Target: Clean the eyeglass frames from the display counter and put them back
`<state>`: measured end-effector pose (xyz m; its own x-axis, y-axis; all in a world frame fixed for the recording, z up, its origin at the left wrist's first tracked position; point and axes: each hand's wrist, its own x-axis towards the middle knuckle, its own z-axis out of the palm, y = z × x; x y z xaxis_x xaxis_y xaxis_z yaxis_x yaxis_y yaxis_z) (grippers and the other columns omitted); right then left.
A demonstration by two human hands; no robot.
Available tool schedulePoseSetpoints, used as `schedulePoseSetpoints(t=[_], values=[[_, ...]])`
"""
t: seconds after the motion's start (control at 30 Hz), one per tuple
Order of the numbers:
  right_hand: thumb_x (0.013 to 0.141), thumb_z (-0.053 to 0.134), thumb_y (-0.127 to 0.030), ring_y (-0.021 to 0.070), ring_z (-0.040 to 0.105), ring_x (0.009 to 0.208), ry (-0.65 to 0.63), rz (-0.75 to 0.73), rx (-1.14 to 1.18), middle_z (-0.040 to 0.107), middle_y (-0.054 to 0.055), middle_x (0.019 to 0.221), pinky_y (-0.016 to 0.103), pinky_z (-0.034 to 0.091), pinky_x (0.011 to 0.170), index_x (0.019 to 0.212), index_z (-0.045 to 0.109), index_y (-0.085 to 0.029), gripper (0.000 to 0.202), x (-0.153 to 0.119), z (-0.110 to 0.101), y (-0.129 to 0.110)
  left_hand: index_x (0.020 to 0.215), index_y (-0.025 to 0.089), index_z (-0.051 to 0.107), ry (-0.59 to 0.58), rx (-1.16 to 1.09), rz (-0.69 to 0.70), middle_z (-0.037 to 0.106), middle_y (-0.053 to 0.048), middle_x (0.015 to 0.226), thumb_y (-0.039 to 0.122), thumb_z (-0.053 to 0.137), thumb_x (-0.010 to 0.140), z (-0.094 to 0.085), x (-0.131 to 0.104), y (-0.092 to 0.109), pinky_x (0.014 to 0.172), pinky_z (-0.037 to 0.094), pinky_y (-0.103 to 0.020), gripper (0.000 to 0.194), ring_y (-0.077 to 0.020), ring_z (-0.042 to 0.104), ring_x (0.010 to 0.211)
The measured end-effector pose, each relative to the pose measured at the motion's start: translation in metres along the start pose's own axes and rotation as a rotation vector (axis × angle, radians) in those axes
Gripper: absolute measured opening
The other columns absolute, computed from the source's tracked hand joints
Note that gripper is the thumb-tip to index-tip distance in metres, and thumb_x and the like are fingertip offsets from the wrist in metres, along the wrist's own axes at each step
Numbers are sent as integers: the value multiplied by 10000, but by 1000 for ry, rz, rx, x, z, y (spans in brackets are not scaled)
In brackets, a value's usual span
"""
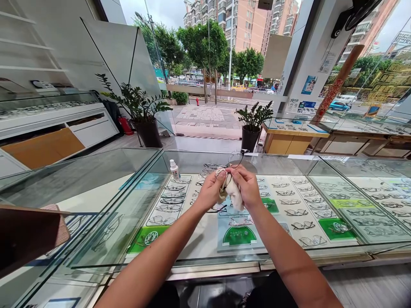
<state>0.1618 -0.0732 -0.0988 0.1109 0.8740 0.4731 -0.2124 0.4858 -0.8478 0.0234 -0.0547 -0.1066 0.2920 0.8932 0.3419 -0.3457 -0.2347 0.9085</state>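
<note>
Above the glass display case, my left hand (210,188) and my right hand (246,185) meet, both with fingers closed. A crumpled cream cloth (236,197) is pinched between them and hangs below the fingers. Part of a dark-rimmed pair of glasses (238,161) shows at the hands, with a thin temple sticking up beyond my right fingers. The cloth and fingers hide most of its frame and lenses. To the left of my hands, a small white bottle (174,169) stands upright on the counter.
Under the glass top (205,259) lie rows of eyeglasses (296,212) and green cards (239,235). A brown box-like object (28,239) juts in at left. Beyond the counter stand two potted plants (149,132), a red fire extinguisher (125,125) and a wooden-fronted case (289,143).
</note>
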Motion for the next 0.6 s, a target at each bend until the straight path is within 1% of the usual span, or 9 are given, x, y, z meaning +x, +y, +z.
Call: schedulePoseSetpoints(t=[0.1, 0.17, 0.23, 0.3, 0.4, 0.47, 0.53, 0.6], values=[[860, 834, -475, 232, 654, 976, 47, 67, 118, 736, 50, 959, 362, 538, 918, 866, 820, -251, 224, -1, 2, -1, 1039, 168, 696, -59, -10, -29, 665, -18, 842, 617, 825, 828, 0, -1, 5, 654, 471, -230, 512, -129, 570, 714], [836, 858, -473, 215, 667, 919, 50, 110, 164, 752, 35, 947, 342, 549, 860, 863, 797, -254, 229, -2, 4, -2, 1064, 174, 678, -52, -19, -36, 661, -4, 834, 590, 846, 815, 3, -4, 9, 628, 468, -220, 513, -117, 569, 684], [827, 869, -474, 205, 673, 900, 27, 104, 157, 756, 25, 934, 326, 551, 841, 858, 787, -256, 235, -4, 6, -2, 1022, 174, 657, -19, -15, -19, 637, 15, 768, 609, 828, 824, 6, -6, 11, 585, 452, -215, 508, -108, 553, 624], [834, 867, -472, 203, 677, 912, -4, 69, 130, 757, 22, 927, 324, 551, 863, 864, 792, -257, 230, -5, 7, -2, 953, 174, 636, 17, 4, 5, 604, 28, 691, 648, 786, 847, 8, -7, 13, 539, 426, -216, 508, -107, 527, 566], [859, 853, -457, 204, 685, 917, -21, 45, 116, 765, 24, 929, 330, 551, 878, 897, 803, -261, 206, -5, 6, -3, 931, 169, 654, 29, 56, 37, 595, 16, 680, 677, 719, 891, 4, -5, 14, 531, 410, -227, 514, -112, 507, 559], [869, 851, -431, 196, 682, 904, -4, 41, 128, 759, 20, 924, 323, 547, 869, 893, 805, -260, 179, -4, 3, -4, 942, 159, 684, -33, 99, 45, 614, -6, 736, 673, 693, 913, -2, -2, 16, 581, 434, -239, 515, -121, 517, 614], [879, 846, -413, 186, 675, 887, 16, 34, 138, 746, 15, 916, 313, 542, 851, 881, 807, -255, 162, -2, -1, -6, 959, 152, 703, -132, 143, 39, 636, -31, 812, 649, 685, 930, -10, 0, 18, 646, 458, -250, 498, -136, 539, 692], [891, 835, -408, 186, 674, 887, 21, 25, 135, 737, 15, 907, 311, 540, 845, 875, 808, -251, 160, -1, -3, -6, 1030, 150, 713, -215, 161, 18, 644, -38, 865, 603, 718, 926, -15, 0, 20, 671, 455, -248, 465, -140, 541, 731]])
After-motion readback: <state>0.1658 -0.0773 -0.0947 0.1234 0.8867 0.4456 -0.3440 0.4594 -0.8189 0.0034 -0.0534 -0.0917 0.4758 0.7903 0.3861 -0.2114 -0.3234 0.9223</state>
